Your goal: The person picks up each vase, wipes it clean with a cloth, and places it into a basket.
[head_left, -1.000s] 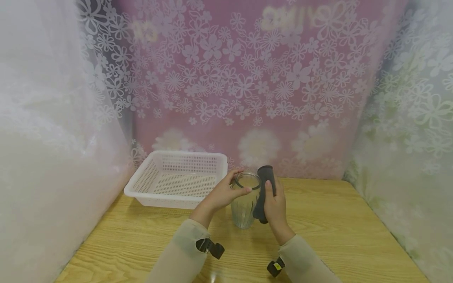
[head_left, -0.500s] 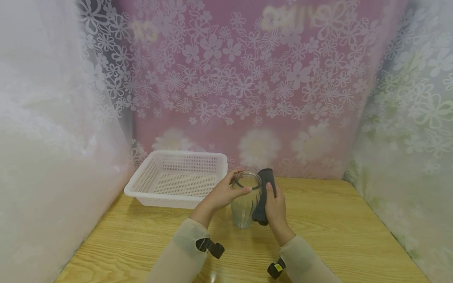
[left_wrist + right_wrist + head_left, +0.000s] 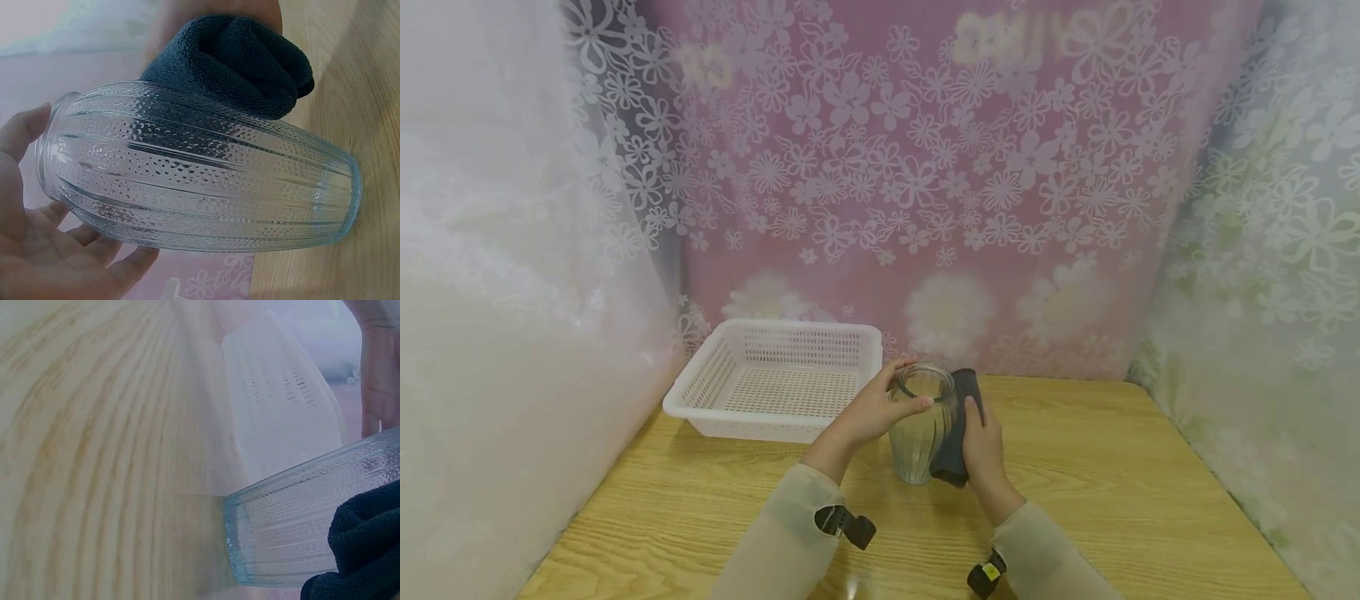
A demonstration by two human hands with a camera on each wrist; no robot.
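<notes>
A clear ribbed glass vase (image 3: 913,454) stands upright on the wooden table. My left hand (image 3: 872,410) grips it round the neck, thumb at the front of the rim; in the left wrist view its fingers (image 3: 134,265) curl along the glass. My right hand (image 3: 985,446) holds a folded dark towel (image 3: 953,450) against the vase's right side. In the left wrist view the towel (image 3: 244,75) touches the dimpled glass, and much of the right hand is hidden behind it. The right wrist view has the vase's base (image 3: 232,540) beside the towel (image 3: 365,544).
A white plastic basket (image 3: 775,427) with slotted sides sits left of the vase, behind my left forearm. The wooden table (image 3: 1112,467) extends to the right. Flowered plastic sheets (image 3: 925,167) hang at the back and both sides.
My right hand has slid the towel a little down and toward me along the vase's side. The left hand and the vase have stayed in place.
</notes>
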